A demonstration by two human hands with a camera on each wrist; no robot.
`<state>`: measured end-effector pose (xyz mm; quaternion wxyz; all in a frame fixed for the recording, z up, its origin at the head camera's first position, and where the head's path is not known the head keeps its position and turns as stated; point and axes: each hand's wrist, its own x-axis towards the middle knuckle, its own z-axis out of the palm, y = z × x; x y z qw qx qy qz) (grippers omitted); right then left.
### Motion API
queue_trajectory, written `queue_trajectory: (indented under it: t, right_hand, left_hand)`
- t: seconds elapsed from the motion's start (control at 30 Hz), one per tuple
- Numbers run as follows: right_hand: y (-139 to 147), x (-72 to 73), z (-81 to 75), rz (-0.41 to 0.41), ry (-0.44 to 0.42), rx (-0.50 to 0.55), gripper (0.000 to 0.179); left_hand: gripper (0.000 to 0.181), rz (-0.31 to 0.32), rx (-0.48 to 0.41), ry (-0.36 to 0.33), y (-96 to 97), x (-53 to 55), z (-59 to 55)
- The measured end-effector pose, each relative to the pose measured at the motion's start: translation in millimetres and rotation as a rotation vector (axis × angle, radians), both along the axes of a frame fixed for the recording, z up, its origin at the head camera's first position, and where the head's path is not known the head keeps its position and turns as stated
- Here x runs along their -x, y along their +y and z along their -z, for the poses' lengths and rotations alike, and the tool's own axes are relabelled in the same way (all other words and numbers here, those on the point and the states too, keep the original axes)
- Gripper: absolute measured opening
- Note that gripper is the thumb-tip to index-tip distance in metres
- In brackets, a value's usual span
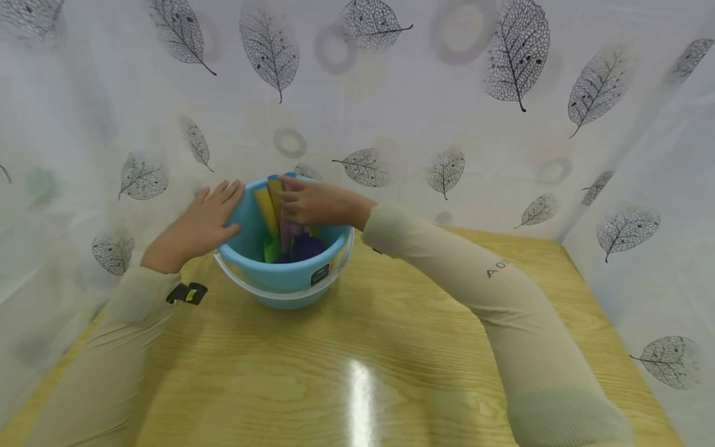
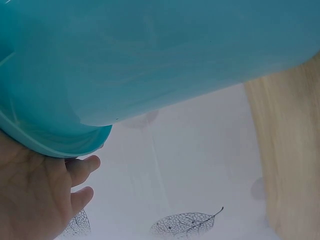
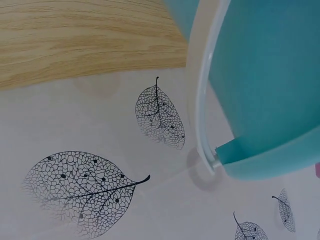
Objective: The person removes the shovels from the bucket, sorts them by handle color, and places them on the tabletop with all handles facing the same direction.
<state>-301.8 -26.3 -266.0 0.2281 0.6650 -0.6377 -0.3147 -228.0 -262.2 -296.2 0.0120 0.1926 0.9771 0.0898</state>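
Note:
A light blue bucket [image 1: 274,282] with a white handle [image 1: 248,290] stands upright on the wooden table. Several toy pieces are inside: yellow handles with blue ends [image 1: 266,211], a pinkish-purple handle [image 1: 286,239], a green part [image 1: 272,249] and a dark purple part [image 1: 307,246]. My left hand [image 1: 198,226] rests on the bucket's left rim, its fingers extended; the left wrist view shows the palm [image 2: 30,192] against the rim. Over the opening, my right hand [image 1: 321,202] reaches in from the right, fingers across the toy handles. Its thumb is hidden, so its grip is unclear.
The table [image 1: 313,354] carries a bright light reflection near its front. Behind and on both sides hang white sheets [image 1: 402,124] printed with dark leaves, close to the bucket's back. In the right wrist view, the bucket's white handle [image 3: 200,90] hangs from its side pivot.

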Motion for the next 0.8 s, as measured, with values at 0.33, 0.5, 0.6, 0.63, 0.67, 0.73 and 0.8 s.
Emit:
queue_trajectory:
  t: [0.33,0.5,0.6,0.63,0.67,0.73,0.8]
  right_hand:
    - [-0.5,5.1,8.5,-0.023,-0.026,0.029,0.031]
    - [0.6,5.7,8.4,-0.037,-0.028,0.039,0.027]
    - [1.8,5.5,7.0,-0.039,-0.021,0.035,0.027]
    - [2.1,5.5,6.7,-0.039,-0.014,0.031,0.027]
    - [2.4,5.4,6.4,-0.037,-0.011,0.028,0.027]
    - [2.5,5.3,6.1,-0.032,-0.01,0.022,0.028]
    - [2.4,5.2,6.3,-0.027,-0.014,0.019,0.029]
  left_hand:
    - [0.072,0.01,-0.022,0.017,0.8,-1.6,0.4]
    - [0.071,0.007,-0.025,0.019,0.9,-2.8,0.9]
    - [0.071,0.003,-0.019,0.015,1.0,-3.1,0.6]
    - [0.072,0.001,-0.02,0.013,1.0,-3.2,0.4]
    - [0.072,0.001,-0.019,0.011,1.0,-3.2,0.3]
    - [0.072,0.002,-0.017,0.008,0.7,-2.9,0.0]
    - [0.072,0.001,-0.018,0.003,0.5,-3.1,-0.3]
